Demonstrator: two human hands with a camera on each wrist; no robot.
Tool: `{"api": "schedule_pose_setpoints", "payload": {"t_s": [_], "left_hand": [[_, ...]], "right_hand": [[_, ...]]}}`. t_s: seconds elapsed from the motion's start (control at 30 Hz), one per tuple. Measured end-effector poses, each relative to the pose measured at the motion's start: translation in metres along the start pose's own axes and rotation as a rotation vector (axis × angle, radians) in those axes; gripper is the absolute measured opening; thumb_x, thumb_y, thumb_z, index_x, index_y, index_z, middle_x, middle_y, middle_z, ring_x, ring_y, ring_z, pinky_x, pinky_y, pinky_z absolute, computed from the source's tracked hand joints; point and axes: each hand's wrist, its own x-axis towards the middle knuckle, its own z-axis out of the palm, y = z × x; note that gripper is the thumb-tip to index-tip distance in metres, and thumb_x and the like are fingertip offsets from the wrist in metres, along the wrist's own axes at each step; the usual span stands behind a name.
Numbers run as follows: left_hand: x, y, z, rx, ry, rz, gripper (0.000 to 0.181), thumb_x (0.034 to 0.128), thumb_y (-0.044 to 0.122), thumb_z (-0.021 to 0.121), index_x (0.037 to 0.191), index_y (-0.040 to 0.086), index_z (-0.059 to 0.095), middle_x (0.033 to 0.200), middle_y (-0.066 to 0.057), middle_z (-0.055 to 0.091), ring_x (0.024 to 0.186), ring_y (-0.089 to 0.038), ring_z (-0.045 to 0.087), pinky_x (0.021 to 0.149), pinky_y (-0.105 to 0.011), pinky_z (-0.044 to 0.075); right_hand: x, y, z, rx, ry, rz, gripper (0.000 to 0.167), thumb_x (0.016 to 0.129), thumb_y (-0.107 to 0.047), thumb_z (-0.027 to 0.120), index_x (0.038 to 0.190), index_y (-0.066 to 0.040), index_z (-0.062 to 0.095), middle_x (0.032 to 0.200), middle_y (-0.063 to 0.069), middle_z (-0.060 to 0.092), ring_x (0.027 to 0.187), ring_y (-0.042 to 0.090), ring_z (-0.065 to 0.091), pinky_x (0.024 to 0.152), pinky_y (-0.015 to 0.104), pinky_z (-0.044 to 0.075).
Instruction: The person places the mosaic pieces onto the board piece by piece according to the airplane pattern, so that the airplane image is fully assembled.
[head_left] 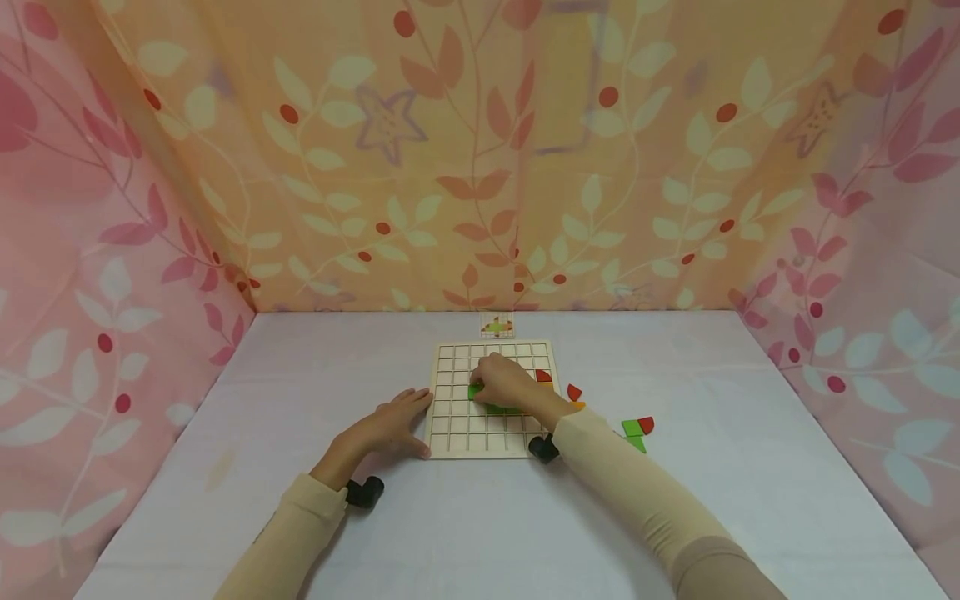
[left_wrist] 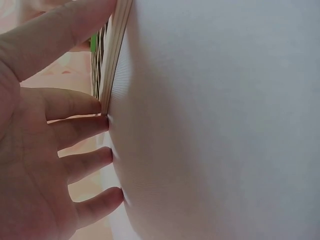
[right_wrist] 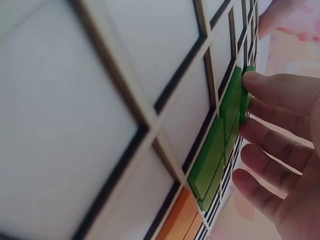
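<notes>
A wooden grid board point(head_left: 450, 446) lies on the white table, with green tiles point(right_wrist: 207, 157) and an orange tile point(right_wrist: 177, 217) set in its cells. My right hand point(head_left: 506, 383) is over the board's middle. Its thumb and forefinger pinch a green tile point(head_left: 474, 392) at a cell; the other fingers are spread loosely in the right wrist view. At the board's left side, my left hand point(head_left: 390, 423) has its fingers spread. Its thumb and forefinger touch the board's edge point(left_wrist: 114, 60), while the remaining fingertips point(left_wrist: 115, 196) rest on the cloth. A red quarter-round tile point(head_left: 543, 376) sits near the board's right side.
Right of the board lie a loose red tile point(head_left: 574, 392), an orange one point(head_left: 577, 405) partly behind my wrist, and a cluster of green tiles point(head_left: 632, 428) with a red tile point(head_left: 647, 426). Behind the board is a small pattern card point(head_left: 497, 325). Patterned curtains point(head_left: 480, 208) enclose the table.
</notes>
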Motion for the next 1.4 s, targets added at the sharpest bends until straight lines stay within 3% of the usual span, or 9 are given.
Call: {"api": "schedule_pose_setpoints", "payload": {"t_s": [0.33,0.77,1.17,1.4], "left_hand": [[0.001,-0.001,0.001,-0.014,0.009,-0.006,0.095,0.0755,0.028,0.083,0.151,0.003,0.032,0.161,-0.013,0.026,0.151,-0.038,0.015,0.116,-0.064,0.019],[-0.001,-0.002,0.002,-0.008,0.015,0.005,0.094,0.0755,0.027,0.083,0.151,0.003,0.033,0.161,-0.013,0.027,0.15,-0.038,0.016,0.116,-0.064,0.019],[0.0,-0.004,0.002,0.01,0.017,0.017,0.095,0.0765,0.029,0.082,0.152,0.003,0.031,0.161,-0.013,0.026,0.15,-0.038,0.017,0.116,-0.062,0.021],[-0.001,-0.003,0.003,0.008,0.016,0.011,0.094,0.0771,0.028,0.082,0.152,0.004,0.031,0.161,-0.012,0.026,0.151,-0.037,0.016,0.116,-0.062,0.021]], "right_hand": [[-0.001,-0.001,-0.003,0.007,-0.004,0.034,0.02,0.082,-0.019,0.076,0.102,-0.013,0.078,0.1,0.001,0.073,0.097,0.019,0.059,0.081,0.036,0.054],[0.0,-0.005,-0.004,0.023,-0.014,0.054,0.015,0.081,-0.018,0.078,0.095,-0.013,0.079,0.095,-0.001,0.073,0.095,0.017,0.057,0.082,0.033,0.053],[-0.001,-0.003,-0.004,0.011,-0.021,0.023,0.021,0.082,-0.022,0.078,0.1,-0.012,0.078,0.099,0.0,0.074,0.097,0.017,0.06,0.085,0.033,0.053],[-0.014,0.007,-0.01,0.083,-0.003,0.009,0.027,0.083,-0.024,0.077,0.106,-0.01,0.075,0.1,0.004,0.066,0.096,0.019,0.056,0.084,0.034,0.049]]}}
